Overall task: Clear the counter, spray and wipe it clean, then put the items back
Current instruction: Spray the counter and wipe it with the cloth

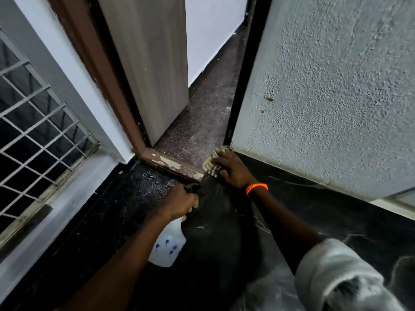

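Right now my right hand (pixel 231 169) is pressed flat on the striped cloth (pixel 212 162), fingers spread over it, at the far edge of the dark bench (pixel 125 198), center of frame, just where the worn brown door sill (pixel 173 163) meets the textured wall (pixel 325 97). So that grip is down on the cloth, pinning it, not pinching. My left hand (pixel 177 204) is clamped round the neck of the spray bottle (pixel 167 245), lower center; the bottle body hangs below my fist, nozzle end hidden behind the hand, so can't tell where it aims. Orange band (pixel 257 189) on my right wrist, pale sleeve (pixel 336 272) lower right.

Bench surface left of the hands looks speckled w/ wet droplets, so I'd judge I'm mid-wipe, spraying done in that patch. No counter items in view to put back.

Risks from here, as I see it:
- Cloth sits at the sill edge; a push fwd could shove it off onto the speckled floor (pixel 202 122) beyond the doorway.
- Peeling paint on the sill could snag or flake onto the wet bench.
- Wet surface + leaning weight on one palm = hand could slide.
- Squeezing the trigger blind could hit the wooden door (pixel 152 63) or wall instead of the bench.
- Barred window (pixel 33 122) at left is well apart, no issue.
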